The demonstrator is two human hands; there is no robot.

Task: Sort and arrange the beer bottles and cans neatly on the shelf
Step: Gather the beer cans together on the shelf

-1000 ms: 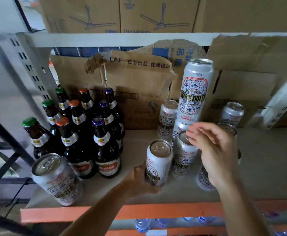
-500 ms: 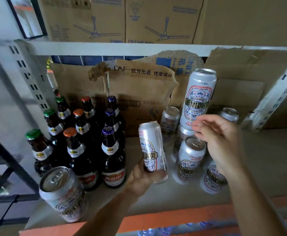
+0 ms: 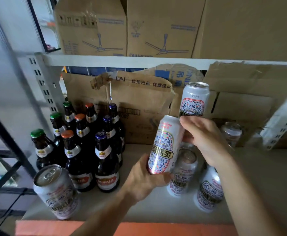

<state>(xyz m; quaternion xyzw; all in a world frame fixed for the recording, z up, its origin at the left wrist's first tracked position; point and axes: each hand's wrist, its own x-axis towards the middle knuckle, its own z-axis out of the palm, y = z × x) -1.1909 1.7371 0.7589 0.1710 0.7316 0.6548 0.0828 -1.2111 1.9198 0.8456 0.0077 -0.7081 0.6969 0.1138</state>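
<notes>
**Readable print on the shelf and boxes**

The torn cardboard sheet [image 3: 122, 103] at the back of the shelf carries "LAF" followed by the Chinese line "拉芳出品 优质保证"; lower on it a sideways number looks like "300", the rest blurred. The fan-printed carton [image 3: 159, 31] on the upper shelf shows "DIAMOND" along its bottom edge. The lifted can [image 3: 163, 145] bears large characters ending in "清爽" and a red script word near its top, too blurred to read. The stacked can [image 3: 194, 99] has small print "500ml" near its rim. The bottle labels [image 3: 107, 181] cannot be read.
</notes>
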